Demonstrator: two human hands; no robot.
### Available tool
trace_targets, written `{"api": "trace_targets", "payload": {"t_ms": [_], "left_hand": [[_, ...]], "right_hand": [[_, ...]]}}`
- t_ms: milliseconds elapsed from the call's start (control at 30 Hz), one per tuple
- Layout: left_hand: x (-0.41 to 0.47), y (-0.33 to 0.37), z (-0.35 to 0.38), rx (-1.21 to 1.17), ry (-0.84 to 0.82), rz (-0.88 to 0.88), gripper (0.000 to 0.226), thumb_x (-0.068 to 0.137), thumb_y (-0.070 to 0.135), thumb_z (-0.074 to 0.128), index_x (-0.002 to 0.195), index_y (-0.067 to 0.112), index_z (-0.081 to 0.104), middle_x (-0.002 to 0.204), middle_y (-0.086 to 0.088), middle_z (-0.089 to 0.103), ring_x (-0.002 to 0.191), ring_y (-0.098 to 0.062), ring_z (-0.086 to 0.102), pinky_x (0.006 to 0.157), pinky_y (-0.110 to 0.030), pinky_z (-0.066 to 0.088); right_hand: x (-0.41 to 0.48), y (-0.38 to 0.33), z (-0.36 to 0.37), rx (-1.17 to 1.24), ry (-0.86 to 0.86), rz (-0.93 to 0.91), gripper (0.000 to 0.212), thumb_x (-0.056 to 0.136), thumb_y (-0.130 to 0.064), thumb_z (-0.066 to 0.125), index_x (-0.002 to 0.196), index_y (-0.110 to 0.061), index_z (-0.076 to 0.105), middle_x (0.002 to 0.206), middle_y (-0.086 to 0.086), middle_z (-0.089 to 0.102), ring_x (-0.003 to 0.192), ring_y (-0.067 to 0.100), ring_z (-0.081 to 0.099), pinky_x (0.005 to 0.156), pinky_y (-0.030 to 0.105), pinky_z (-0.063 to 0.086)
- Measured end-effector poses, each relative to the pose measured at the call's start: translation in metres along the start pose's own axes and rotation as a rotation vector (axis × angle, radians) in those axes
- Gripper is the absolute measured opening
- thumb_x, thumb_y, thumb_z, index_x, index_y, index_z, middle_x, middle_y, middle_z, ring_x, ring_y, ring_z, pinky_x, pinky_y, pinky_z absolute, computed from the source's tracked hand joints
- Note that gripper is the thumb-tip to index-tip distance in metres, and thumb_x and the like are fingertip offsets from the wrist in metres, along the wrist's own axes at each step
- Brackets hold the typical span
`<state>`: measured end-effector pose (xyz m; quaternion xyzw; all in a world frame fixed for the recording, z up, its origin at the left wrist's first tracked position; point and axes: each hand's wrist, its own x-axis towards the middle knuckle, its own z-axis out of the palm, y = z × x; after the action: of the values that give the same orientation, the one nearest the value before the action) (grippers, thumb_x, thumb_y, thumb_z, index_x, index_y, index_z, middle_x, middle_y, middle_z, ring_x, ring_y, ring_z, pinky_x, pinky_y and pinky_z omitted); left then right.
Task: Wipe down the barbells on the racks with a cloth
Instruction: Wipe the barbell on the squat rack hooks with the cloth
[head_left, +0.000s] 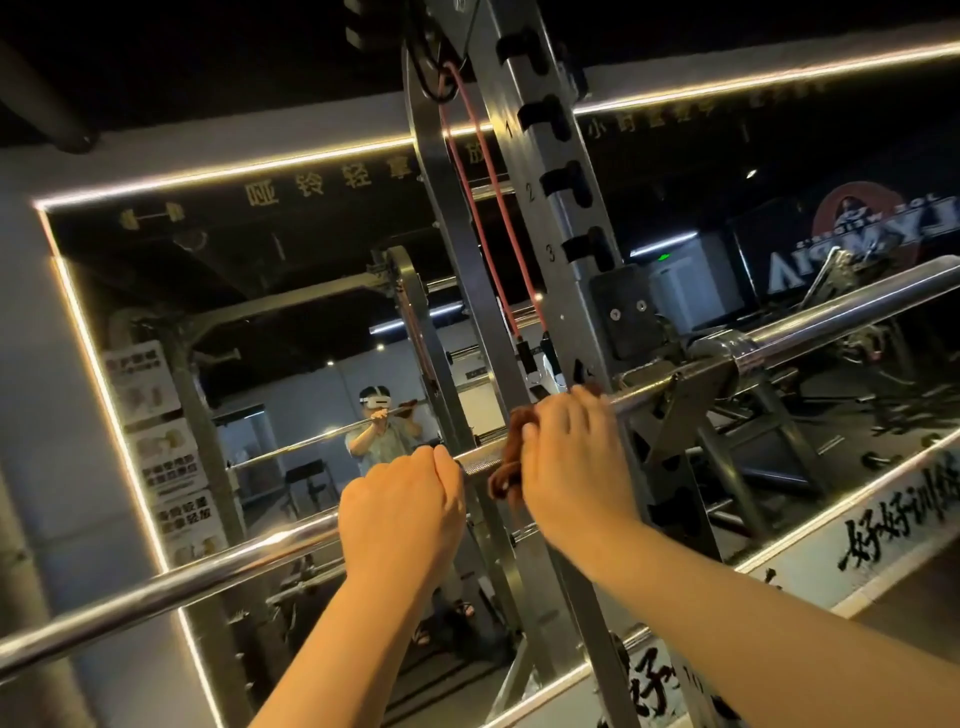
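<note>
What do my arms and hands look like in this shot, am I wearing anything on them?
The left hand and the right hand are bare: no gloves, and no rings show on the parts in view. The left forearm and right forearm are bare too, down to the picture's edge, with no sleeve, watch or wristband visible.
</note>
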<state>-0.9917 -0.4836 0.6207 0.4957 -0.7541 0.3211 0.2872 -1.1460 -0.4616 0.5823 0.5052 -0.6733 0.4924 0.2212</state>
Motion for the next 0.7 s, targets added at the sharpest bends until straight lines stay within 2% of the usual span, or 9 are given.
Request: {"api": "trace_targets", "payload": {"t_ms": [100, 167, 300, 367, 433, 500, 567, 633, 700], "left_hand": [[0.01, 0.013, -0.002, -0.045, -0.04, 0.054, 0.037, 0.102, 0.035, 0.015, 0.079, 0.023, 0.04, 0.068, 0.006, 0.051, 0.059, -0.013, 0.052, 0.064, -0.03, 0.048], [0.018, 0.024, -0.001, -0.022, -0.022, 0.157, 0.03, 0.107, 0.032, 0.021, 0.087, 0.021, 0.041, 0.07, 0.007, 0.048, 0.064, -0.015, 0.055, 0.066, -0.033, 0.053], [0.029, 0.038, 0.006, 0.059, -0.002, 0.211, 0.031, 0.11, 0.031, 0.023, 0.102, 0.019, 0.051, 0.073, 0.005, 0.054, 0.063, -0.018, 0.06, 0.063, -0.036, 0.056], [0.028, 0.041, 0.008, 0.091, 0.005, 0.198, 0.034, 0.11, 0.034, 0.023, 0.106, 0.02, 0.054, 0.077, 0.005, 0.059, 0.064, -0.017, 0.062, 0.064, -0.036, 0.058], [0.026, 0.04, 0.013, 0.086, 0.029, 0.204, 0.037, 0.109, 0.035, 0.02, 0.107, 0.021, 0.055, 0.074, 0.006, 0.055, 0.061, -0.015, 0.059, 0.062, -0.033, 0.056], [0.025, 0.039, 0.016, 0.091, 0.064, 0.231, 0.033, 0.109, 0.032, 0.023, 0.112, 0.02, 0.053, 0.074, 0.006, 0.053, 0.06, -0.015, 0.057, 0.06, -0.032, 0.055], [0.023, 0.039, 0.017, 0.103, 0.076, 0.239, 0.031, 0.109, 0.031, 0.026, 0.112, 0.019, 0.053, 0.075, 0.005, 0.054, 0.06, -0.016, 0.058, 0.06, -0.033, 0.056], [0.023, 0.039, 0.018, 0.128, 0.08, 0.231, 0.035, 0.109, 0.033, 0.022, 0.103, 0.02, 0.054, 0.072, 0.006, 0.052, 0.059, -0.015, 0.057, 0.06, -0.032, 0.056], [0.024, 0.038, 0.019, 0.125, 0.097, 0.24, 0.036, 0.108, 0.034, 0.02, 0.098, 0.021, 0.051, 0.071, 0.007, 0.051, 0.058, -0.013, 0.057, 0.06, -0.031, 0.056]], "right_hand": [[-0.003, 0.01, -0.002, -0.046, -0.048, -0.196, 0.045, 0.104, -0.039, 0.026, 0.13, -0.012, 0.052, 0.138, 0.007, 0.055, 0.141, 0.028, 0.04, 0.121, 0.048, 0.032], [0.01, 0.031, -0.01, -0.017, -0.101, -0.277, 0.037, 0.105, -0.041, 0.025, 0.12, -0.018, 0.05, 0.123, -0.001, 0.055, 0.122, 0.017, 0.047, 0.111, 0.038, 0.041], [0.046, 0.067, -0.022, -0.033, -0.068, -0.174, 0.023, 0.107, -0.041, 0.029, 0.101, -0.026, 0.046, 0.096, -0.008, 0.052, 0.093, 0.014, 0.051, 0.088, 0.034, 0.047], [0.047, 0.069, -0.02, -0.03, -0.008, -0.109, 0.03, 0.105, -0.041, 0.025, 0.103, -0.025, 0.051, 0.099, -0.006, 0.058, 0.1, 0.018, 0.056, 0.095, 0.036, 0.047], [0.031, 0.063, -0.007, 0.021, 0.058, -0.073, 0.041, 0.106, -0.04, 0.024, 0.122, -0.022, 0.056, 0.122, -0.001, 0.061, 0.126, 0.022, 0.051, 0.116, 0.044, 0.037], [0.006, 0.05, 0.006, 0.058, 0.091, -0.054, 0.054, 0.107, -0.045, 0.016, 0.143, -0.019, 0.045, 0.15, 0.002, 0.044, 0.152, 0.026, 0.024, 0.125, 0.052, 0.022], [-0.01, 0.044, 0.016, 0.07, 0.069, -0.046, 0.065, 0.105, -0.054, 0.006, 0.153, -0.02, 0.032, 0.161, 0.003, 0.028, 0.158, 0.025, 0.003, 0.127, 0.054, 0.013], [-0.005, 0.046, 0.016, 0.042, 0.058, -0.056, 0.068, 0.103, -0.06, 0.004, 0.148, -0.02, 0.037, 0.157, 0.004, 0.032, 0.156, 0.025, 0.009, 0.127, 0.053, 0.011], [0.013, 0.052, 0.008, -0.018, 0.026, -0.095, 0.06, 0.102, -0.063, 0.011, 0.133, -0.024, 0.046, 0.142, 0.002, 0.046, 0.147, 0.023, 0.028, 0.127, 0.051, 0.014]]}}
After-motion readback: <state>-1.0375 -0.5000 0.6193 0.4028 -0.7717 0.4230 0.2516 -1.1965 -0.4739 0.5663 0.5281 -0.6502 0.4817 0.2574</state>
